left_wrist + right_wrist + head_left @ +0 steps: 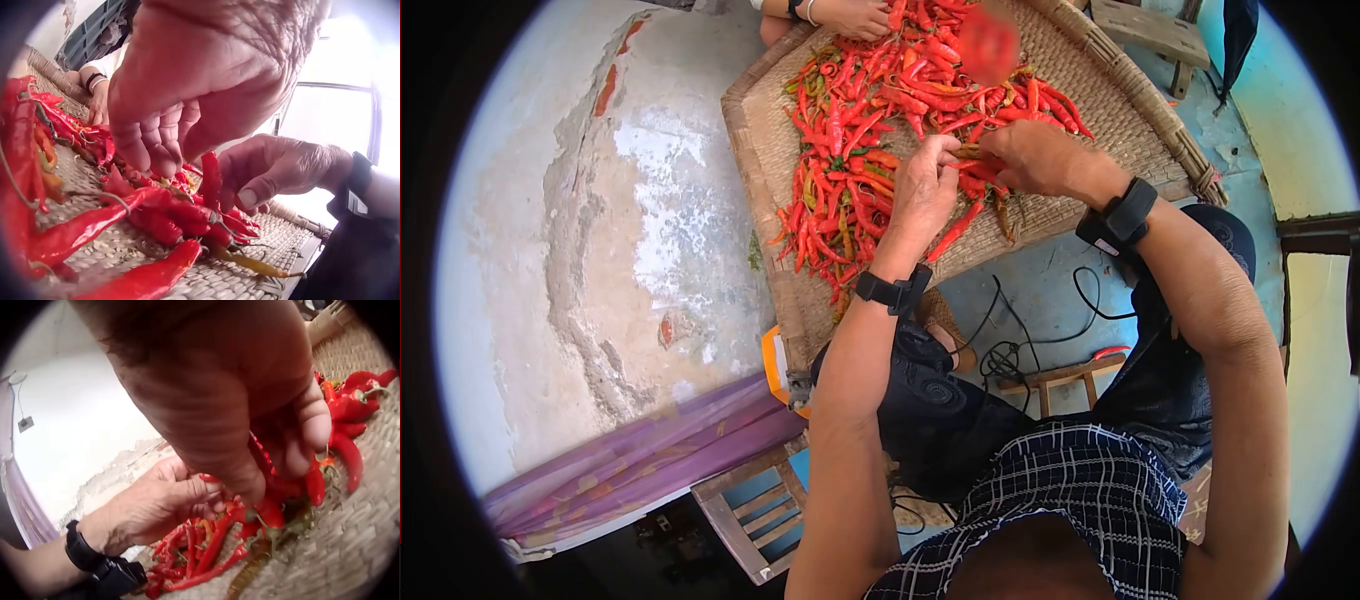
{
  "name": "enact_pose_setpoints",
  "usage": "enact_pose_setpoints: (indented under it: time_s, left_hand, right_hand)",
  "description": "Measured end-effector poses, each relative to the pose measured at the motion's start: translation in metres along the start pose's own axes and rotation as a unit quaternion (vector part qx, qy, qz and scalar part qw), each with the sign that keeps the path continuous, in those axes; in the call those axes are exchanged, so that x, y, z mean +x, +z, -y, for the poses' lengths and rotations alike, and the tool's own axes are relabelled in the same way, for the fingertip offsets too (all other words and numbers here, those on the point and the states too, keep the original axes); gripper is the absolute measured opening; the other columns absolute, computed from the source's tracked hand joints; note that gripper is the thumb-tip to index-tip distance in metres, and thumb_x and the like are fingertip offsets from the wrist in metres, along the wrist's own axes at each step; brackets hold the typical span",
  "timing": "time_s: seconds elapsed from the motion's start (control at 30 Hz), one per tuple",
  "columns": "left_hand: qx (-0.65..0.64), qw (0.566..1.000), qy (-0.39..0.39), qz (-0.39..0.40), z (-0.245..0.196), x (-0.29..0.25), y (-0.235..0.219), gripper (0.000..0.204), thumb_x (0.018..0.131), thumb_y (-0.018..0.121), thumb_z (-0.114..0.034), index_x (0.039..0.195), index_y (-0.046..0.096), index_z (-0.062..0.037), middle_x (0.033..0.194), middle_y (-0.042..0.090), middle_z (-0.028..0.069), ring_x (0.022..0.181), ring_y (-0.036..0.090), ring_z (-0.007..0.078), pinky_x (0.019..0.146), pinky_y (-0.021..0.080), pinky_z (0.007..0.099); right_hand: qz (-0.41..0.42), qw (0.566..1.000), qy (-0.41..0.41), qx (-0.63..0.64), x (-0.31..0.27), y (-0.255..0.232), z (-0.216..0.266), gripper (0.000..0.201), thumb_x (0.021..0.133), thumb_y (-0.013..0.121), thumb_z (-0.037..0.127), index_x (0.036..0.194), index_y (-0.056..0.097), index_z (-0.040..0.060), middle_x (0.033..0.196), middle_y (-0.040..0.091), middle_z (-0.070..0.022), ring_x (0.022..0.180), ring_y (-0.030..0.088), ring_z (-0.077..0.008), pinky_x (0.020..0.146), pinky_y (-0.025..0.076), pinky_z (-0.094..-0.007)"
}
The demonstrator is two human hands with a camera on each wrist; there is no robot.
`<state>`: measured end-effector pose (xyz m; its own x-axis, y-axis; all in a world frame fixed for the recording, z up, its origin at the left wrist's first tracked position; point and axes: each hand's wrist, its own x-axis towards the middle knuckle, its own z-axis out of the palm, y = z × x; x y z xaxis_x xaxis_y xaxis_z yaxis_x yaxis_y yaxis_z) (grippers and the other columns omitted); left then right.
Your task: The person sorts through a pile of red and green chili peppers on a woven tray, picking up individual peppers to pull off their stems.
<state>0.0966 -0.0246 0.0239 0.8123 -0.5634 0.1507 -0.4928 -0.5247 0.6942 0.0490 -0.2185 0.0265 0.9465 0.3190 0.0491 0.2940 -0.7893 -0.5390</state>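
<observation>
Red chili peppers (850,120), with a few green and orange ones, are heaped on a woven tray (770,150). The left hand (925,190) is over the front of the heap, its fingers bent; whether it pinches a pepper is unclear. Beside it the right hand (1050,158) reaches down with bent fingers. In the right wrist view, a red pepper (261,453) shows between the right hand's (206,394) thumb and fingers. The left wrist view shows an upright red pepper (212,181) between the left hand (206,69) and the right hand (281,172).
Another person's hand (855,18) rests at the tray's far left. A wooden bench (1150,30) stands at the back right. Black cables (1005,360) and a small wooden stool (1065,375) lie below the tray. At left is a worn wall (670,200) with purple cloth (650,450).
</observation>
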Motion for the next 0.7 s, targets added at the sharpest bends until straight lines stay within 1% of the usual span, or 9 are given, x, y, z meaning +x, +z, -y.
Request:
enact_pose_setpoints:
  time_s: [0.1,0.17,0.2,0.23,0.27,0.37,0.57,0.67,0.7]
  left_hand:
    - [0.022,0.999,-0.041,0.018,0.002,0.002,0.002,0.027,0.085,0.055,-0.001,0.111,0.056,-0.0029,0.093,0.061,0.0112,0.080,0.060,0.0146,0.068,0.048,0.0294]
    - [0.076,0.997,0.001,-0.003,0.004,0.004,0.003,0.032,0.084,0.055,-0.001,0.115,0.055,-0.0041,0.093,0.060,0.0146,0.082,0.062,0.0251,0.070,0.049,0.0355]
    - [0.075,0.997,0.000,-0.005,0.005,0.004,0.002,0.032,0.084,0.055,-0.001,0.115,0.055,-0.0041,0.093,0.060,0.0146,0.082,0.062,0.0251,0.070,0.049,0.0355]
    - [0.158,0.987,0.023,0.010,0.006,0.003,0.001,0.032,0.084,0.054,-0.001,0.116,0.054,-0.0040,0.094,0.059,0.0170,0.085,0.061,0.0319,0.071,0.049,0.0394]
    - [0.239,0.970,0.046,0.025,0.006,0.002,0.000,0.032,0.083,0.054,-0.002,0.116,0.054,-0.0039,0.096,0.058,0.0195,0.087,0.060,0.0387,0.073,0.048,0.0434]
    - [0.240,0.969,0.040,0.042,0.012,0.000,-0.001,0.028,0.081,0.053,-0.002,0.109,0.055,-0.0050,0.096,0.059,0.0234,0.083,0.059,0.0435,0.071,0.047,0.0506]
    - [0.238,0.964,-0.010,0.122,0.004,-0.006,-0.022,0.018,0.083,0.054,-0.010,0.100,0.059,-0.0051,0.086,0.064,0.0187,0.083,0.061,0.0381,0.072,0.046,0.0477]
    - [0.287,0.942,-0.013,0.177,0.003,-0.011,-0.029,0.014,0.084,0.055,-0.012,0.093,0.060,-0.0036,0.078,0.064,0.0181,0.077,0.061,0.0375,0.070,0.047,0.0460]
    - [0.287,0.941,-0.014,0.177,0.003,-0.013,-0.029,0.014,0.084,0.055,-0.012,0.093,0.060,-0.0036,0.078,0.064,0.0181,0.077,0.061,0.0375,0.070,0.047,0.0460]
  right_hand:
    - [-0.014,0.994,0.061,-0.093,0.002,0.008,0.010,0.019,0.079,0.063,0.018,0.091,0.064,0.0036,0.083,0.066,-0.0187,0.083,0.064,-0.0350,0.070,0.051,-0.0438]
    - [0.008,0.992,0.050,-0.115,0.004,0.008,0.009,0.019,0.078,0.062,0.018,0.090,0.064,0.0035,0.082,0.066,-0.0180,0.081,0.064,-0.0353,0.070,0.051,-0.0443]
    - [0.030,0.989,0.039,-0.136,0.006,0.007,0.007,0.018,0.078,0.060,0.018,0.089,0.064,0.0035,0.081,0.066,-0.0172,0.079,0.065,-0.0356,0.069,0.052,-0.0448]
    - [0.030,0.989,0.038,-0.137,0.006,0.006,0.004,0.018,0.078,0.060,0.018,0.089,0.064,0.0035,0.081,0.066,-0.0172,0.079,0.065,-0.0356,0.069,0.052,-0.0448]
    - [-0.005,0.996,0.026,-0.088,0.005,0.004,0.000,0.017,0.076,0.062,0.016,0.085,0.062,0.0024,0.079,0.064,-0.0163,0.075,0.064,-0.0342,0.067,0.051,-0.0432]
    - [-0.036,0.999,0.028,0.002,0.010,-0.015,-0.005,0.017,0.073,0.063,0.016,0.081,0.060,0.0005,0.075,0.062,-0.0156,0.070,0.062,-0.0320,0.065,0.049,-0.0409]
    - [-0.059,0.995,0.041,0.074,0.019,-0.030,-0.012,0.021,0.074,0.063,0.018,0.085,0.064,0.0001,0.074,0.061,-0.0155,0.066,0.059,-0.0237,0.060,0.046,-0.0363]
    - [0.003,0.970,0.134,0.203,0.023,-0.041,-0.007,0.029,0.081,0.063,0.021,0.099,0.063,-0.0011,0.077,0.063,-0.0124,0.069,0.059,-0.0153,0.060,0.047,-0.0293]
    - [-0.098,0.926,0.123,0.344,0.027,-0.036,-0.011,0.036,0.084,0.063,0.024,0.108,0.060,-0.0025,0.080,0.064,-0.0106,0.071,0.059,-0.0128,0.060,0.047,-0.0265]
